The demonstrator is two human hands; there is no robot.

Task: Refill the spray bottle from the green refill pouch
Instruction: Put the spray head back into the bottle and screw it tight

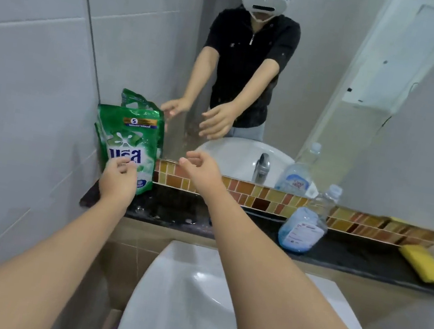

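Note:
The green refill pouch [129, 139] stands upright on the dark ledge [173, 214], in the corner by the left wall. My left hand [119, 180] is right in front of its lower part, fingers apart, holding nothing; whether it touches the pouch I cannot tell. My right hand [200, 170] hovers to the right of the pouch with the fingers spread and empty. A clear plastic bottle [306, 224] with bluish liquid in its bottom stands on the ledge further right, with no spray head visible on its neck.
A white sink basin [189, 296] lies below the ledge. A yellow sponge [424, 262] rests at the ledge's right end. A mosaic tile strip [261, 197] and a mirror [362, 102] rise behind the ledge; the mirror reflects a tap.

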